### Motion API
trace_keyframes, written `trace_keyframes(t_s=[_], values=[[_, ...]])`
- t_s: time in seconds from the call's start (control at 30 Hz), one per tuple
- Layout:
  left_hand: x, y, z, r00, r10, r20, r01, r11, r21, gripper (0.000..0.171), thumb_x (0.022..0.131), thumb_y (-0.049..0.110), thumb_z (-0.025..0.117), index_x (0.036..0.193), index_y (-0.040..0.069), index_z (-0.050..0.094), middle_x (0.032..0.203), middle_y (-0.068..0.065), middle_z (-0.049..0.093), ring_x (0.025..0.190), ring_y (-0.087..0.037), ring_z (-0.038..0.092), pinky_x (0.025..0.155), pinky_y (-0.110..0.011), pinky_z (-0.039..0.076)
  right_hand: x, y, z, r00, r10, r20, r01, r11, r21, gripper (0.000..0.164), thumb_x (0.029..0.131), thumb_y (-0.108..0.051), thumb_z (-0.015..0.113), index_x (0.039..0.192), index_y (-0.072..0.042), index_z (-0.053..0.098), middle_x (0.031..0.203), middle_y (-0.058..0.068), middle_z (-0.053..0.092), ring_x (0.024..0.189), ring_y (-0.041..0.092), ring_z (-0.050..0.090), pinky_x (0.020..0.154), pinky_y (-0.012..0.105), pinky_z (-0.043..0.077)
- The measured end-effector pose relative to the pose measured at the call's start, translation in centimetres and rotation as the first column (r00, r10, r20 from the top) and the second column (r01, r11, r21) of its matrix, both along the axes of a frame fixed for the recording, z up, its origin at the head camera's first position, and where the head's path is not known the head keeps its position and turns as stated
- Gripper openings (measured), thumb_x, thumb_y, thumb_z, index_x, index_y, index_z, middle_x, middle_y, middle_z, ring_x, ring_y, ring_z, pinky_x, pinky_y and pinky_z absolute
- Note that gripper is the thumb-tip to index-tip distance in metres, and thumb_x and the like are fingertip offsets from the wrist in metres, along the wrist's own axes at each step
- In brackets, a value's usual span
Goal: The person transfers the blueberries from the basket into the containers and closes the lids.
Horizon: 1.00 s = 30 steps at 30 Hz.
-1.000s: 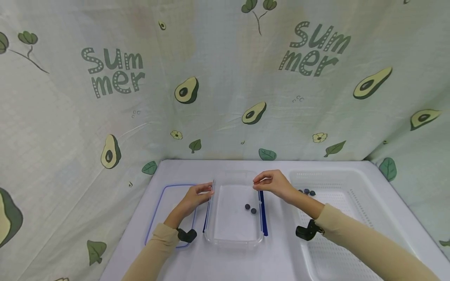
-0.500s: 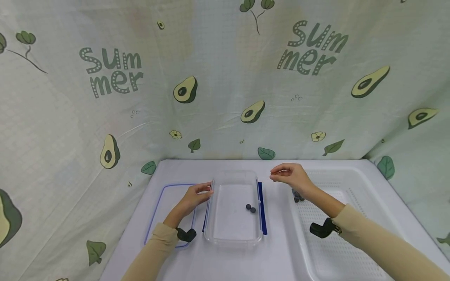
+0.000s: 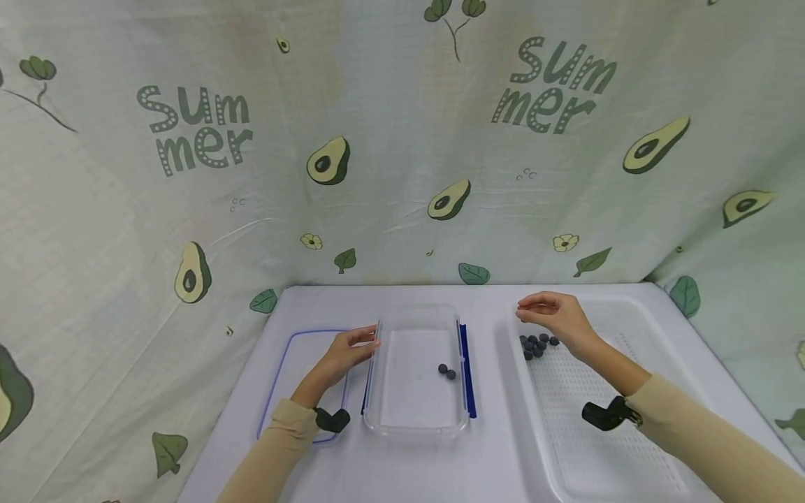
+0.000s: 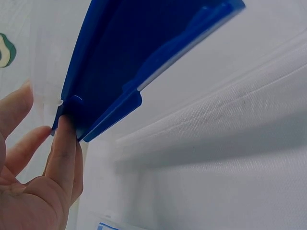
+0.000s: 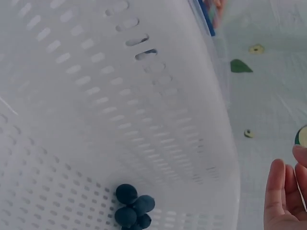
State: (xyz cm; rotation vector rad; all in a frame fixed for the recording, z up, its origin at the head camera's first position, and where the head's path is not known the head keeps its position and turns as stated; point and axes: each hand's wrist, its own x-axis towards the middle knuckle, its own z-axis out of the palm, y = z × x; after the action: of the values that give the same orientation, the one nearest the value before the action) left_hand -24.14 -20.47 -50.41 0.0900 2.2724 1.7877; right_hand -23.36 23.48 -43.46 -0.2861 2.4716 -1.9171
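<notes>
A clear plastic container (image 3: pixel 416 432) stands in the middle of the table, with two blueberries (image 3: pixel 443 369) on its floor toward the right. My left hand (image 3: pixel 344 355) touches the container's left side; in the left wrist view its nearly straight fingers (image 4: pixel 63 148) meet the blue side latch (image 4: pixel 120 57). Over the far left corner of a white perforated tray (image 3: pixel 550 461) is my right hand (image 3: pixel 560 319), thumb and fingers loosely bent, with nothing seen between them. Several blueberries (image 5: pixel 126 193) lie in that corner of the tray, below the hand.
A lid with a blue rim (image 3: pixel 267 399) lies on the white table (image 3: pixel 484 454) left of the container, partly behind the left forearm. Another blue latch (image 3: pixel 468 370) hangs along the container's right side. Behind the table is a printed cloth (image 3: pixel 390 140).
My right hand has moved right, from the container's right rim to above the tray corner. The two blueberries in the container shifted slightly closer together. My left hand stays at the container's side.
</notes>
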Motion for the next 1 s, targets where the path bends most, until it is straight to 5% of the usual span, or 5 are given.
trace_keyframes(t_s=[0.27, 0.7, 1.0], values=[[0.1, -0.1, 0.0, 1.0, -0.005, 0.003, 0.005, 1.0, 0.019, 0.056, 0.094, 0.011, 0.071, 0.143, -0.005, 0.049, 0.135, -0.028, 0.054, 0.113, -0.025, 0.061, 0.094, -0.033, 0.054, 0.2, 2.7, -1.7, 0.996, -0.078, -0.042, 0.08, 0.996, 0.027, 0.04, 0.089, -0.013, 0.077, 0.114, 0.015, 0.063, 0.095, -0.002, 0.074, 0.084, 0.005, 0.069, 0.075, 0.019, 0.057], [0.2, -0.1, -0.4, 1.0, 0.024, 0.0, -0.024, 1.0, -0.012, 0.052, 0.093, 0.014, 0.072, 0.14, -0.002, 0.054, 0.131, -0.022, 0.059, 0.115, -0.027, 0.06, 0.094, -0.035, 0.054, 0.4, 5.4, -4.2, 0.982, -0.175, -0.074, 0.181, 0.979, 0.09, 0.042, 0.089, -0.013, 0.078, 0.115, 0.016, 0.063, 0.092, -0.004, 0.074, 0.08, -0.002, 0.067, 0.072, 0.014, 0.055], [0.2, 0.1, 0.2, 1.0, 0.015, -0.01, -0.015, 1.0, -0.008, 0.054, 0.094, 0.013, 0.072, 0.141, -0.002, 0.052, 0.131, -0.021, 0.059, 0.114, -0.027, 0.061, 0.096, -0.036, 0.053, -0.1, 6.2, -6.1, 0.971, -0.218, -0.102, 0.233, 0.959, 0.162, 0.035, 0.087, -0.009, 0.079, 0.109, 0.015, 0.065, 0.097, 0.023, 0.072, 0.077, -0.004, 0.064, 0.067, 0.012, 0.053]])
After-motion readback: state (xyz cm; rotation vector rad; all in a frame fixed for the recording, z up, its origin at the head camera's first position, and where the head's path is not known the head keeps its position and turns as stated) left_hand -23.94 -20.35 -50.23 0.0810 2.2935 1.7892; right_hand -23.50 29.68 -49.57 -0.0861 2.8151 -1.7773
